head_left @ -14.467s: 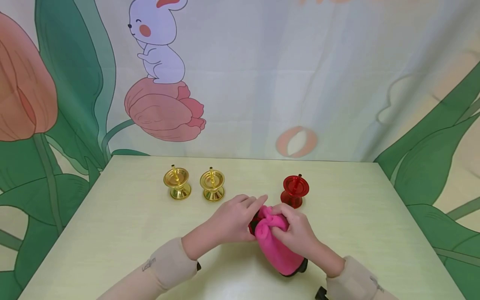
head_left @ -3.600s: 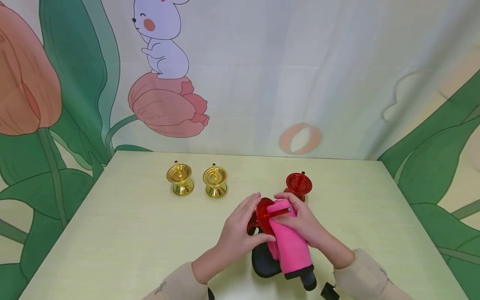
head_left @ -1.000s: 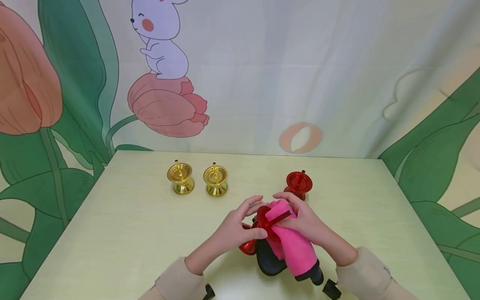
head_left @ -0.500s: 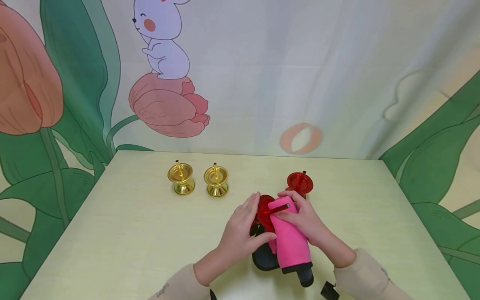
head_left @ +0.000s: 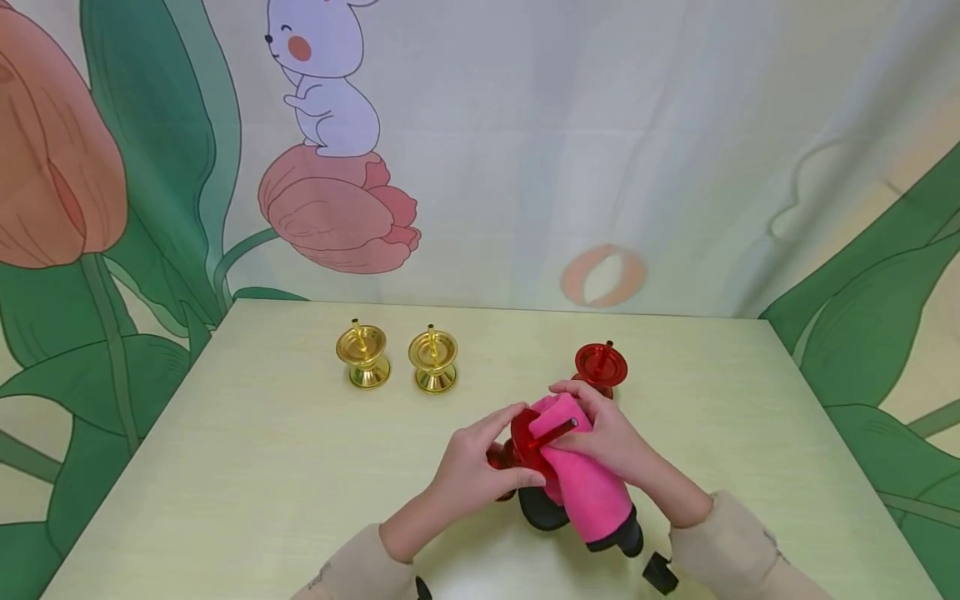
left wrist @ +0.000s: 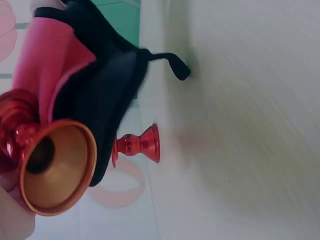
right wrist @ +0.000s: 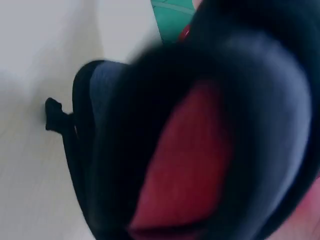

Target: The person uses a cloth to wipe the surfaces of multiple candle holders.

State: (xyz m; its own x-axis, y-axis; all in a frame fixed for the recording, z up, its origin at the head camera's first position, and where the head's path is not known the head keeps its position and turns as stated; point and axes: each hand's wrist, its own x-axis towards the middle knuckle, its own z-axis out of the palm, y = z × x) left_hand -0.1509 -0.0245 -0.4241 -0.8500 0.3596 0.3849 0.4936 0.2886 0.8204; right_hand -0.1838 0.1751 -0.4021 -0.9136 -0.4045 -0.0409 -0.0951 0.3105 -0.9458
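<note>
My left hand [head_left: 468, 471] holds a red metal candle holder [head_left: 522, 446] by its dish and stem, tilted so its central spike points up to the right. In the left wrist view its hollow base [left wrist: 65, 172] faces the camera. Pressed to the dish and spike is a pink cloth with black trim [head_left: 596, 492], gripped by my right hand [head_left: 611, 433]. The cloth's lower end hangs in black flaps. Up close in the right wrist view, its dark, blurred folds [right wrist: 280, 110] fill much of the picture. Fingertips under the cloth are hidden.
A second red candle holder [head_left: 600, 365] stands just behind my right hand. Two gold candle holders [head_left: 362, 354] stand at the back left of the pale table [head_left: 247, 467]. A printed curtain [head_left: 480, 167] hangs behind the table.
Earlier the pink cloth covered the held candle holder; now its dish and spike show. Over the last second my left hand turns the holder back and forth, while my right hand stays on the cloth.
</note>
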